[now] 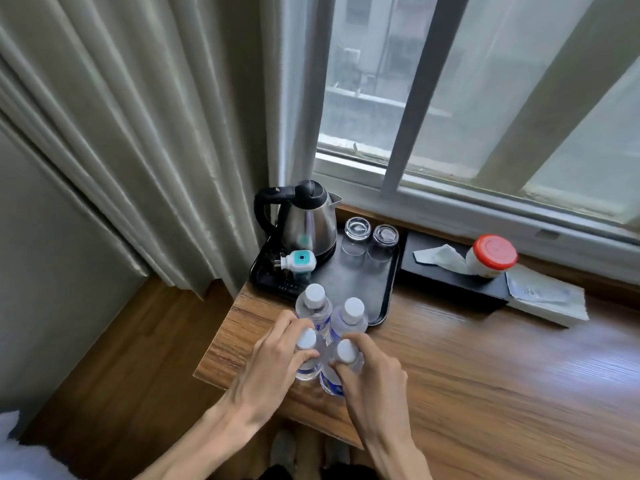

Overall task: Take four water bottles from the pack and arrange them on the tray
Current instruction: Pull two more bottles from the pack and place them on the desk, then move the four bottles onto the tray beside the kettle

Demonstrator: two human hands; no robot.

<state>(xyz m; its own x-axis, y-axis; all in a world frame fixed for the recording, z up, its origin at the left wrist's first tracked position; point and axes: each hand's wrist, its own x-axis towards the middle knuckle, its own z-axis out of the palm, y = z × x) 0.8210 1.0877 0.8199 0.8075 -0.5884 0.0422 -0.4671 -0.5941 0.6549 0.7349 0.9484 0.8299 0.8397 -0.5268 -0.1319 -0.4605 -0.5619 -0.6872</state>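
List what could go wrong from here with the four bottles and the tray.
1. The left hand and right hand each grip a near bottle around its neck; held that high, one might tip into the two far bottles.
2. The tray already carries a kettle, a white plug and two glasses, so sliding bottles forward might knock the glasses.
3. The near bottles stand close to the table edge.

Landmark: tray (388, 299) on table (485, 375) under window (450, 98). Kettle (308, 220) on tray, far-left corner. Two glasses (370, 237) on tray, right of kettle. Plug device (299, 261) on tray, before kettle. Four bottles (329, 337) upright at tray near edge, close together. Jar (490, 254) right of tray. Curtain (138, 133) left of tray.
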